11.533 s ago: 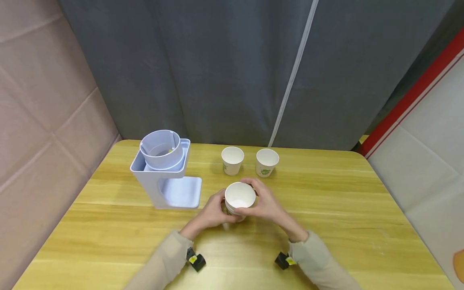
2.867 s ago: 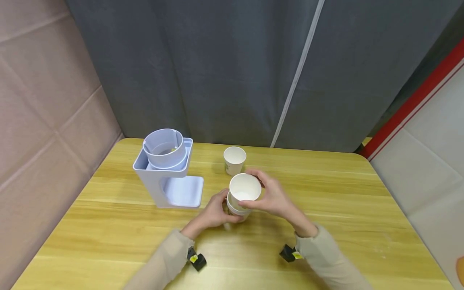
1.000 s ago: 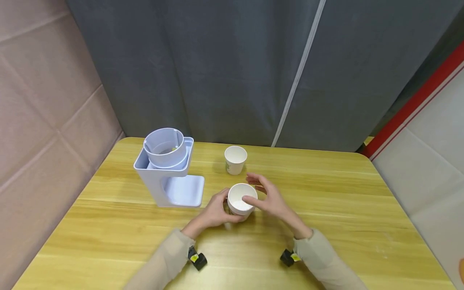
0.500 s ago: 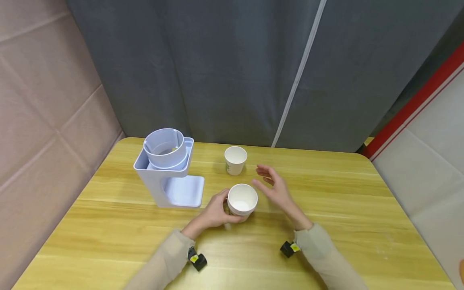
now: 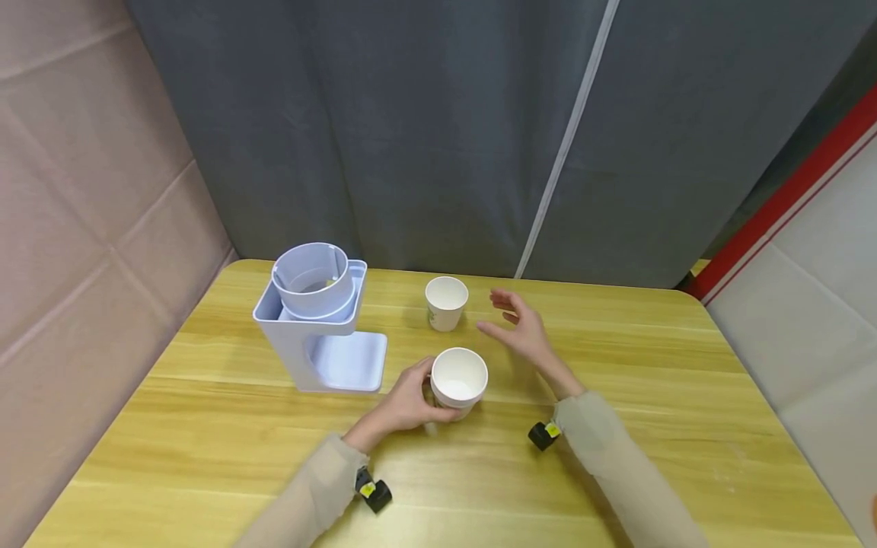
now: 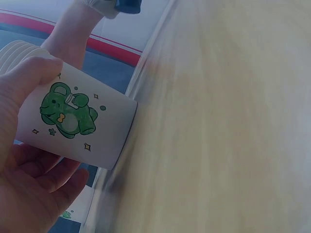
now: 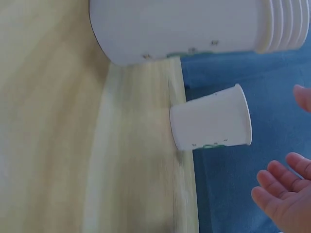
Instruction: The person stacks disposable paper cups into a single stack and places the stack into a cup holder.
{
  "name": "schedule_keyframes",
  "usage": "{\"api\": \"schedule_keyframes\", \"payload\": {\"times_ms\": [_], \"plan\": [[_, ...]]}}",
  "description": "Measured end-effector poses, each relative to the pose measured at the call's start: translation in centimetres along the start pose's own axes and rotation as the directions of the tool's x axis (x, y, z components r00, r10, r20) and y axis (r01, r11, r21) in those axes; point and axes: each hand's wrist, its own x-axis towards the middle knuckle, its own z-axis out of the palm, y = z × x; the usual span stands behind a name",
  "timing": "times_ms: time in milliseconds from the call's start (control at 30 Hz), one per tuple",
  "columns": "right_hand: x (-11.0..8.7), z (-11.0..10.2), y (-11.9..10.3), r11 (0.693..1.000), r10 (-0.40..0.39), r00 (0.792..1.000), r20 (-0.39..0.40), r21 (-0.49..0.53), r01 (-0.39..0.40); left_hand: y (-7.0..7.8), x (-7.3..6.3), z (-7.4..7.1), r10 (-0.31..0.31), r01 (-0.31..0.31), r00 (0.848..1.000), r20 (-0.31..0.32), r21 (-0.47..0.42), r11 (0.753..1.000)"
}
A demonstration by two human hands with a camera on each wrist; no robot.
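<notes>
A stack of nested white paper cups (image 5: 459, 378) stands upright on the table, several rims showing in the wrist views. My left hand (image 5: 411, 397) grips it from the left, thumb and fingers around its side. In the left wrist view a green bear print marks the stack (image 6: 73, 116). Behind it stands a single paper cup (image 5: 446, 303), upright, also seen as a cup (image 7: 211, 120) in the right wrist view. To the right of that cup my right hand (image 5: 524, 327) hovers, thumb and fingers apart, holding nothing and touching neither the cup nor the stack.
A pale blue plastic stand (image 5: 294, 342) with a round holder (image 5: 310, 281) on top and a flat base plate (image 5: 349, 361) occupies the left of the wooden table (image 5: 651, 426). A grey curtain (image 5: 411, 137) hangs at the back edge. Light panels flank both sides.
A cup from the back right was lowered into the stack, and my right hand let go of it. That hand has moved away toward the back, beside the single cup. My left hand kept its hold.
</notes>
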Motion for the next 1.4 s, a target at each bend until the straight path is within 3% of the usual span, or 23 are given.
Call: {"api": "schedule_keyframes", "payload": {"times_ms": [200,433,767,967,1400], "plan": [[1.8,-0.3,2.1,1.0,0.003,0.999,0.04,-0.027,-0.002,0.1,-0.1,0.0,-0.009,0.009,1.0,0.0,-0.011,1.0],[3.6,-0.9,2.1,0.999,0.0,0.996,0.087,-0.05,0.004,0.1,0.0,0.0,-0.008,0.008,1.0,-0.001,-0.002,1.0],[6.4,-0.4,1.8,0.982,-0.008,0.979,0.205,-0.183,0.046,-0.1,0.2,0.0,0.0,0.0,1.0,0.004,0.014,1.0],[7.3,0.3,1.9,0.97,-0.002,0.959,0.284,-0.234,0.071,0.1,0.2,0.0,-0.005,0.005,1.0,0.001,0.004,1.0],[8.2,2.0,2.1,0.941,-0.033,0.938,0.345,-0.305,0.146,0.0,0.1,0.1,0.001,-0.001,1.0,-0.003,0.015,1.0]]}}
